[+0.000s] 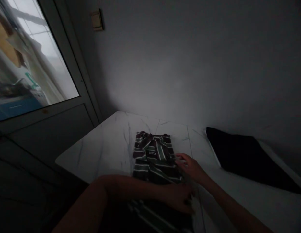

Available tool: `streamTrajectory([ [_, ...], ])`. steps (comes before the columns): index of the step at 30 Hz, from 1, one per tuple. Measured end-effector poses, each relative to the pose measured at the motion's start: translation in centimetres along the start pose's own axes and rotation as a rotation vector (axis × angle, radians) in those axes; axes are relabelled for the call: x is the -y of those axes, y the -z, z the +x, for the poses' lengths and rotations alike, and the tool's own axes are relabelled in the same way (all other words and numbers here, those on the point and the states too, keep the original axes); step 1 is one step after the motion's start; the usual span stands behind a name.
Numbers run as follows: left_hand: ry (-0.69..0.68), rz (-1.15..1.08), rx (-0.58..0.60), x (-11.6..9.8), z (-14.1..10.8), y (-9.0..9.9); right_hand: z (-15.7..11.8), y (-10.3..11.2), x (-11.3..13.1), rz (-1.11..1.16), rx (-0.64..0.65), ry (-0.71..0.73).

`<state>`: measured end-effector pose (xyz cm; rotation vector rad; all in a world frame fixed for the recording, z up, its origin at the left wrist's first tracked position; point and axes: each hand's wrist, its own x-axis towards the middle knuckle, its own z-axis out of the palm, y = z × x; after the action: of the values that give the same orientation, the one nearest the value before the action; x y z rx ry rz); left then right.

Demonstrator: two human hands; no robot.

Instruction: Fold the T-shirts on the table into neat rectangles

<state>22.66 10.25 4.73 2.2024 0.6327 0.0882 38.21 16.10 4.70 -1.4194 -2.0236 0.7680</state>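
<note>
Although the striped shirt (154,160) looks light and limp (likely to crease), its side edge offers sound purchase; whether left hand (177,195) or right hand (191,167) grips, I cannot tell.

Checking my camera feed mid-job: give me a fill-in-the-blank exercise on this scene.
The flat black item lies to the ____ of the dark striped fabric shirt.
The person's bare ____ forearm crosses over the shirt.
The square beige light switch is mounted ____ than the white marbled table.
Missing words: right; left; higher.
</note>
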Motion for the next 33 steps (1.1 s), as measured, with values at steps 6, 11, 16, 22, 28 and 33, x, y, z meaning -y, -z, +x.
streamTrajectory([
  [6,0.209,0.206,-0.025,-0.6,1.4,5.3,1.2,-2.1,0.1,-0.381,-0.088,-0.054],
  [11,0.538,0.649,-0.661,4.4,0.6,8.9,2.5,-1.7,-1.3,-0.204,-0.256,-0.114],
  [16,0.611,0.352,-0.775,10.0,-2.7,12.3,1.7,3.0,-5.7,0.043,-0.634,-0.328],
  [22,0.704,-0.146,-0.946,16.6,-12.8,18.5,-2.1,8.4,-11.6,-0.153,-0.397,-0.578],
  [28,0.869,0.431,-0.98,18.3,-13.9,21.0,0.8,8.7,-8.9,-0.59,-0.488,-0.325],
  [33,0.783,0.538,-0.691,16.0,-4.9,20.8,8.1,6.5,-5.2,-0.513,-0.209,-0.187],
])
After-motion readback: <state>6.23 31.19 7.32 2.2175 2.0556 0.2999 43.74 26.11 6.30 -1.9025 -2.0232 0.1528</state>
